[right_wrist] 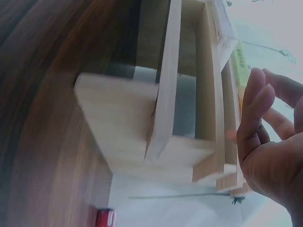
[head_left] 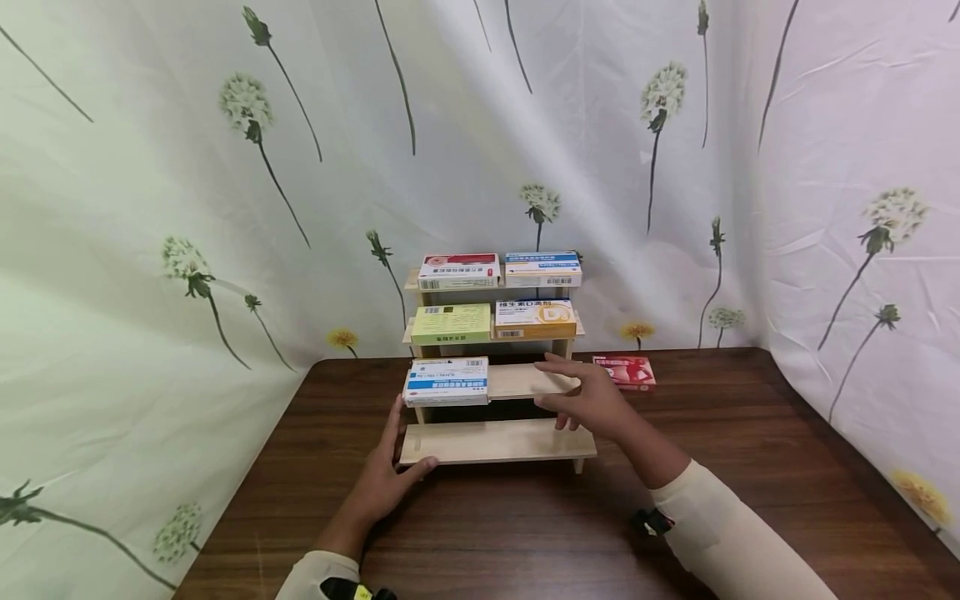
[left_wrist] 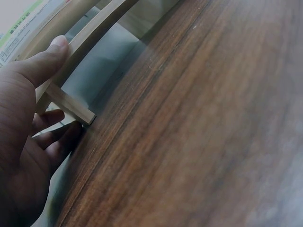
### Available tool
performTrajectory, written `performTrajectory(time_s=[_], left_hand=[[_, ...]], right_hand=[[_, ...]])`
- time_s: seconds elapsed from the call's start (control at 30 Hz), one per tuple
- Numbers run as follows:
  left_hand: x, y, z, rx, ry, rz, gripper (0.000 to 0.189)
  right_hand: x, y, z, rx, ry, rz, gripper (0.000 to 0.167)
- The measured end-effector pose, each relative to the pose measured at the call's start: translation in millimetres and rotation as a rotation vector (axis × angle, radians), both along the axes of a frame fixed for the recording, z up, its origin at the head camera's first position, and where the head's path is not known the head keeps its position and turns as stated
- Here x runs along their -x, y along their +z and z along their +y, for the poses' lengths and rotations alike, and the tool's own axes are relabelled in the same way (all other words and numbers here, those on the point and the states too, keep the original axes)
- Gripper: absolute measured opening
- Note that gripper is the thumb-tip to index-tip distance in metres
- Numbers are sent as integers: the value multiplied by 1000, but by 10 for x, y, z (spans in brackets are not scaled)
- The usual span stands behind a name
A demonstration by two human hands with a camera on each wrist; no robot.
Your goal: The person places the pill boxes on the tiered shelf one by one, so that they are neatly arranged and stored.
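Observation:
A light wooden stepped rack (head_left: 480,443) with several tiers stands on the table. My left hand (head_left: 384,479) grips the left end of its lowest tier; in the left wrist view the thumb (left_wrist: 52,56) lies on the shelf edge and the other fingers reach in beside the leg. A white and blue medicine box (head_left: 446,382) lies at the left of the second tier from the bottom. Over the bare right part of that tier is my right hand (head_left: 588,396), fingers extended and holding nothing. In the right wrist view its fingers are beside the rack's upper tiers.
Higher up sit a green box (head_left: 452,323), a white and orange box (head_left: 534,318), a red and white box (head_left: 459,271) and a blue and white box (head_left: 543,269). A red box (head_left: 626,372) lies on the brown table (head_left: 525,533), right of the rack. Floral cloth (head_left: 465,125) hangs behind.

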State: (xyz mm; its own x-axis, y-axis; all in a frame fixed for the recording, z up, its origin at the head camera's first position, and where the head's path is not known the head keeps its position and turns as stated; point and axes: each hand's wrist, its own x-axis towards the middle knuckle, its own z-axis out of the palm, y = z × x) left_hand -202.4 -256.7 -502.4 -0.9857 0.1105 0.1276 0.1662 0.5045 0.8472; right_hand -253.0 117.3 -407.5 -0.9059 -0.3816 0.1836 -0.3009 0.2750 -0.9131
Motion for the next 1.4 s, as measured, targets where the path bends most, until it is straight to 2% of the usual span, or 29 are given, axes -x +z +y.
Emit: performTrajectory(time_s=[0.27,0.57,0.7,0.87,1.03,1.23,1.4], left_hand=[[-2,-8,-4,8,16,-11,119],[-1,0,-5,7,6,-11,117],[-2,3,-4,5,9,-13,117],[1,-1,-12,6,6,-9,117],[10,-13,-13,-10,1,-14,118],[11,-38,-19,-28,-7,-7,118],[11,-39,-18,-22,-6,-4,118]], right_hand=[[9,-65,250,17,-39,70,59],[6,-51,472,41,-113,39,62],[16,-73,573,74,-119,86,56],[31,-101,696,146,-120,73,49],[109,-134,839,154,-176,81,47],[300,-206,1023,71,-247,61,48],[396,-255,1116,20,-255,36,48]])
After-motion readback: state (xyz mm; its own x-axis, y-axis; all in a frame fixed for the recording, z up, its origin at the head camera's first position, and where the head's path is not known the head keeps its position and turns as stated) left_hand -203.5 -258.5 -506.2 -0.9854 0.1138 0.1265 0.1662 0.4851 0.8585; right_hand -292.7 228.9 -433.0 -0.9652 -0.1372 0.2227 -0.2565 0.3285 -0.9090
